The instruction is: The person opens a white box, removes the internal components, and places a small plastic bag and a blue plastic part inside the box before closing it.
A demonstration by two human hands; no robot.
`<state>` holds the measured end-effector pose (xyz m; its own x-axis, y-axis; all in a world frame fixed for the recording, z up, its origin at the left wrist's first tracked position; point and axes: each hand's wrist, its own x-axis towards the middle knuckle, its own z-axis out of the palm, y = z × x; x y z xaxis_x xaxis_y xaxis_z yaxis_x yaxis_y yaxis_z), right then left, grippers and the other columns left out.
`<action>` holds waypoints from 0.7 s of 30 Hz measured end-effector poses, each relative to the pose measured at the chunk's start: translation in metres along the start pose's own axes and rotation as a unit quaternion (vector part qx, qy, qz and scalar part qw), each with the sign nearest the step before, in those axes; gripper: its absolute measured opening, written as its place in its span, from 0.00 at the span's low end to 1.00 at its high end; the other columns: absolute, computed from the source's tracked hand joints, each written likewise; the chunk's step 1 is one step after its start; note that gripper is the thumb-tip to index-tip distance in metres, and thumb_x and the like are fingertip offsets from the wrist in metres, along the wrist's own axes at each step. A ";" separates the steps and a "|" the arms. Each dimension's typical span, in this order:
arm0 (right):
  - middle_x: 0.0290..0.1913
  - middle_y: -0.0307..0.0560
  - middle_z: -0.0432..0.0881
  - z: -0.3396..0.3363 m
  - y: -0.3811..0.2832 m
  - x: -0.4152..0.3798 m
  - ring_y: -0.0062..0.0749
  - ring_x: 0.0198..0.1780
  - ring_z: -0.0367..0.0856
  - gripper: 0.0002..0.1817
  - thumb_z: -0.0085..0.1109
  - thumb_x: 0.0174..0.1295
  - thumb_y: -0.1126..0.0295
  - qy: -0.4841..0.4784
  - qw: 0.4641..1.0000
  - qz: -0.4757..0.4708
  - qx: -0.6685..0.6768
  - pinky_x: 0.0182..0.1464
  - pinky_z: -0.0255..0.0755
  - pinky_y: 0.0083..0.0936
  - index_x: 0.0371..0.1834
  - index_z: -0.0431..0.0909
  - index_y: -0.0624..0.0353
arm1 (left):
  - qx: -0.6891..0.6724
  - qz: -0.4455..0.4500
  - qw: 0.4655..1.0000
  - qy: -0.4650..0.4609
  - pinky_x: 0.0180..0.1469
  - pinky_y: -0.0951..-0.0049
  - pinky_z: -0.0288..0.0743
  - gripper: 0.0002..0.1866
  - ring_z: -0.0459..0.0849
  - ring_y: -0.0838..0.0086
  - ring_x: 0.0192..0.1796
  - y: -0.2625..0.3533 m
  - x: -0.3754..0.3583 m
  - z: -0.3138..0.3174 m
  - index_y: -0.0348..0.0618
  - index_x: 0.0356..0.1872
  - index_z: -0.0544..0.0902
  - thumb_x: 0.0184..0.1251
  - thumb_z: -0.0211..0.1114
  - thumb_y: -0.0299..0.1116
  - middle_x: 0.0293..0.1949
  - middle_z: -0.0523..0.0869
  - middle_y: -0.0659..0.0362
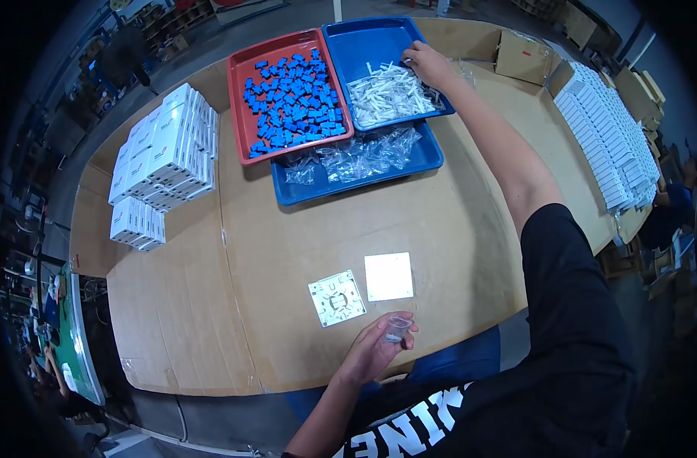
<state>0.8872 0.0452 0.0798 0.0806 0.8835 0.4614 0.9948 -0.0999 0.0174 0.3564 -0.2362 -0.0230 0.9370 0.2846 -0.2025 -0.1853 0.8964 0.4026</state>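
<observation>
My left hand (pixel 376 349) is near the table's front edge, its fingers wrapped round a small clear plastic bag (pixel 396 329) with something pale in its bottom. At the far side, my right hand (pixel 431 66) reaches over the right part of the blue tray (pixel 367 32), which holds a heap of thin white plastic pieces (pixel 390 95). Its fingers are bent together, and whatever is between them is too small to make out. Just beyond my left hand lie a square white plate with cutouts (pixel 338 298) and a plain white square plate (pixel 389 276).
A red tray (pixel 241 114) holds many blue plastic parts (pixel 295 95). Beneath the upper trays, another blue tray (pixel 310 195) contains clear bags (pixel 367 156). White boxes (pixel 165 149) are stacked at left; rows of white pieces (pixel 604 137) stand at right. Low cardboard walls (pixel 459 38) border the table.
</observation>
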 end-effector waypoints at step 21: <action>0.43 0.42 0.88 -0.176 -0.239 -0.214 0.23 0.40 0.86 0.12 0.67 0.73 0.70 0.106 0.611 0.187 0.762 0.39 0.80 0.20 0.55 0.83 0.62 | -0.070 0.016 0.997 0.004 0.58 0.63 0.76 0.27 0.82 0.65 0.51 -0.010 -0.003 -0.010 0.36 0.71 0.72 0.87 0.45 0.48 0.56 0.82 0.51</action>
<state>0.6208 -0.2009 0.1328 0.4700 0.8345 0.2877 -0.1757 0.4078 -0.8960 0.3527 -0.2419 -0.0357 0.9275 0.3167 -0.1986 -0.2560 0.9253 0.2799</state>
